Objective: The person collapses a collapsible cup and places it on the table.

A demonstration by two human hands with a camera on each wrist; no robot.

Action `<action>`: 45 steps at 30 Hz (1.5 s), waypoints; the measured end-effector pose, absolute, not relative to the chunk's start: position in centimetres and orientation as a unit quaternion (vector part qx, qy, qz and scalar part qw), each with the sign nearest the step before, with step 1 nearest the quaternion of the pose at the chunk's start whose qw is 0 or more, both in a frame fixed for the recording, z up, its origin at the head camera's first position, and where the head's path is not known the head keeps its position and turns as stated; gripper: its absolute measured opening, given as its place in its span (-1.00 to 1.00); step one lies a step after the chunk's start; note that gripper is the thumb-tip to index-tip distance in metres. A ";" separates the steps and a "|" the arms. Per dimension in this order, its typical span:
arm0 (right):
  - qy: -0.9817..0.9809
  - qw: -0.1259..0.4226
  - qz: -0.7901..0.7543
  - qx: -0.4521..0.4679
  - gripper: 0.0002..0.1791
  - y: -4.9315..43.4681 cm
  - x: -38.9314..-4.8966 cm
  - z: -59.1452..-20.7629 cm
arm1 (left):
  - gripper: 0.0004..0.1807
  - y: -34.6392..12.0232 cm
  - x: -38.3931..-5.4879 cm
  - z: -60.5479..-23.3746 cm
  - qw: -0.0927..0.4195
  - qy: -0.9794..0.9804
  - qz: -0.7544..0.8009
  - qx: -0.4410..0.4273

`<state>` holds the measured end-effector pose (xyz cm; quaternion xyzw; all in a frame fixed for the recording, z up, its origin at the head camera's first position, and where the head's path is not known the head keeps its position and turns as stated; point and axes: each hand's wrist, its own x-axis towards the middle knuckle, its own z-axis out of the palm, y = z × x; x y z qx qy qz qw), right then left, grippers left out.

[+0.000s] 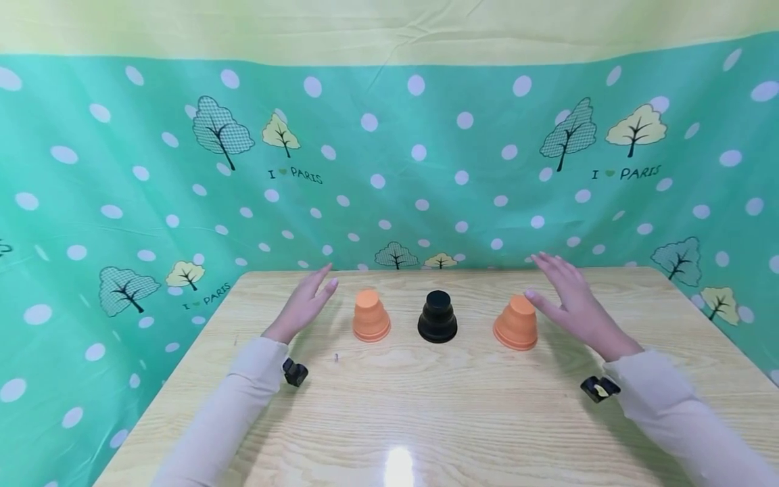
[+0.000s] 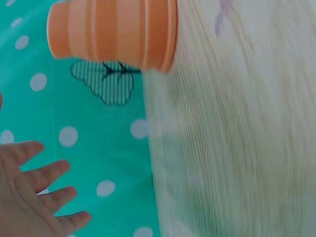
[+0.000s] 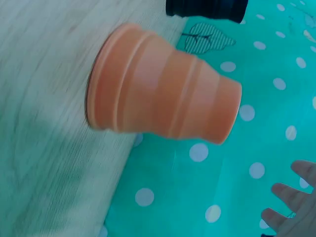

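Three stepped cups stand upside down in a row on the wooden table. The left orange cup [image 1: 370, 318] is beside my left hand [image 1: 304, 304], whose fingers are spread and hold nothing. In the middle stands the black cup [image 1: 437, 319], partly seen at the top of the right wrist view. My right hand [image 1: 572, 304] is raised just right of the right orange cup [image 1: 516, 325], its fingers extended and its thumb near the cup's top in the head view. The right wrist view shows that orange cup [image 3: 163, 86] large, with my fingertips [image 3: 289, 195] apart from it.
The light wooden table [image 1: 438, 406] ends at the back against a green dotted curtain [image 1: 341, 135] printed with trees. Each wrist carries a small black device [image 1: 295, 372]. A small dark mark [image 1: 337, 357] shows on the tabletop near the left cup.
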<state>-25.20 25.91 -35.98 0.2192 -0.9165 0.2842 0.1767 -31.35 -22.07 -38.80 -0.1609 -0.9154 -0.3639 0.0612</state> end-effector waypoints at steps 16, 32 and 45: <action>-0.912 0.144 0.304 0.235 -0.24 24.0 -24.3 -36.5 | -0.27 -18.9 -30.7 -39.8 0.017 -0.859 -0.485 -0.162; -0.906 0.103 0.319 0.260 -0.25 21.7 -23.3 -37.2 | -0.32 -17.0 -30.0 -41.7 0.018 -0.832 -0.531 -0.162; -0.898 0.092 0.333 0.273 -0.24 20.0 -22.4 -38.2 | -0.39 -15.9 -28.9 -40.5 0.005 -0.820 -0.559 -0.127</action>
